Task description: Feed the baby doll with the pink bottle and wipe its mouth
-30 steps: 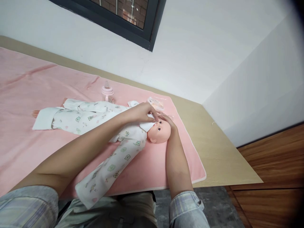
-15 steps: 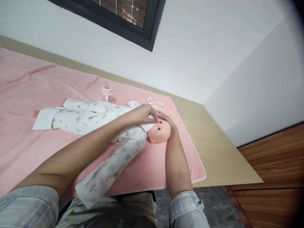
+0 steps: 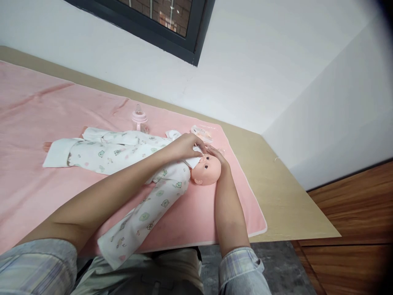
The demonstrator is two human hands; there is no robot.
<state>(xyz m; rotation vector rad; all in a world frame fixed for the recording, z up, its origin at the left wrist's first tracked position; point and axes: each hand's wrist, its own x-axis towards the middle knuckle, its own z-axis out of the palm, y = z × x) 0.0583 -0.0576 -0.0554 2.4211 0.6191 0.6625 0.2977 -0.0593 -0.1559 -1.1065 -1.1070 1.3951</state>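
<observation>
A baby doll lies on a pink blanket (image 3: 37, 110), its bare head (image 3: 208, 171) toward the right and its body in a white printed sleepsuit (image 3: 123, 153). My left hand (image 3: 184, 146) pinches the white collar of the sleepsuit at the doll's face. My right hand (image 3: 218, 157) rests curved over the top of the doll's head, fingers lying on it. One empty sleeve of the sleepsuit (image 3: 138, 223) trails toward me.
A small pink baby bottle (image 3: 139, 118) stands behind the doll. A clear packet (image 3: 201, 133) lies near the blanket's far right corner. The wooden table (image 3: 285, 196) ends at the right, with a white wall behind and a dark window frame (image 3: 172, 37) above.
</observation>
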